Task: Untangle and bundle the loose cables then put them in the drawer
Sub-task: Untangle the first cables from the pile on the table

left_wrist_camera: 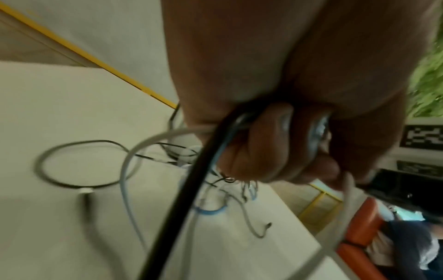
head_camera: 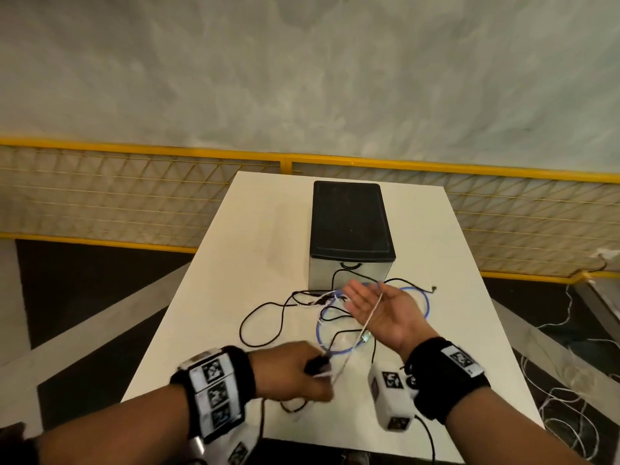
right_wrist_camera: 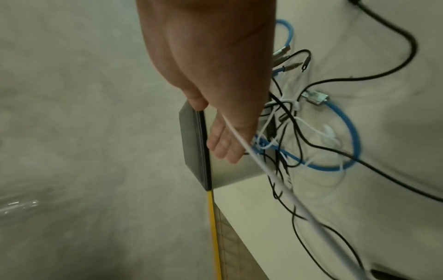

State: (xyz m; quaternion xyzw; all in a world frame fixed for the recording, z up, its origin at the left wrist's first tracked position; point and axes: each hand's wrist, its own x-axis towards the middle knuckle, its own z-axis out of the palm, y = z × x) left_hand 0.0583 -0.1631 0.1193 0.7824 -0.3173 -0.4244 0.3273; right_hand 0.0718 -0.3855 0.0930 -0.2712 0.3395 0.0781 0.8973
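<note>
A tangle of black [head_camera: 261,310], blue [head_camera: 427,303] and white cables lies on the white table [head_camera: 255,229] in front of the black-topped drawer unit [head_camera: 350,226], whose drawer front is closed. My left hand [head_camera: 302,370] is near the table's front edge, its fingers [left_wrist_camera: 271,144] curled round a thick black cable [left_wrist_camera: 182,199], a white one and a blue one. My right hand [head_camera: 375,307] hovers palm up over the tangle with straight fingers [right_wrist_camera: 223,144]. A thin white cable [head_camera: 372,313] runs taut across its palm towards my left hand; the blue loop [right_wrist_camera: 345,121] lies under it.
A yellow mesh fence [head_camera: 134,196] runs behind the table. Loose white cords [head_camera: 570,380] lie on the floor to the right. The left wrist view shows an orange chair [left_wrist_camera: 364,227] and a seated person off the table's right side. Bare tabletop lies to the left of the drawer unit.
</note>
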